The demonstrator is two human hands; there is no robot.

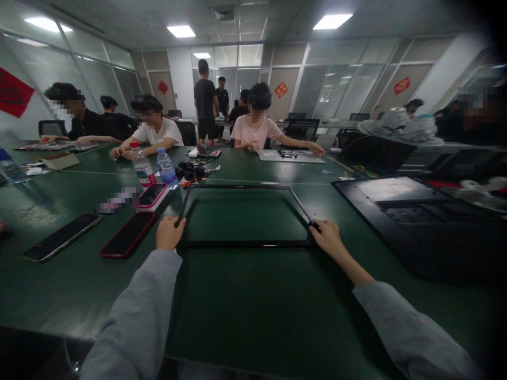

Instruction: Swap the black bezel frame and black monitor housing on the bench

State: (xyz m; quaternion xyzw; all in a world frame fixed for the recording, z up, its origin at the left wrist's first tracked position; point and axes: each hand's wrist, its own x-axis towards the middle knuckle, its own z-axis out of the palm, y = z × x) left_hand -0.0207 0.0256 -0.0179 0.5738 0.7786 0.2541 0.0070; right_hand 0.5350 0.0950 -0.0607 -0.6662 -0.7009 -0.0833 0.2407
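Observation:
A thin black rectangular frame, like a screen bezel (245, 244), is held between my two hands just over the green table (253, 311). My left hand (169, 233) is closed round its left side bar. On the opposite bar, my right hand (327, 235) grips with fingers wrapped around it. The green tabletop shows through the open middle of the frame. To the left of my left hand lies a phone with a red edge (129, 235).
Further left lies a dark phone (63, 236); a pink-edged phone (153, 195) rests on a white box. Two bottles (167, 169) and a black cable bundle (192, 171) stand beyond. A large black panel (380, 227) lies at right. Several people sit around the table.

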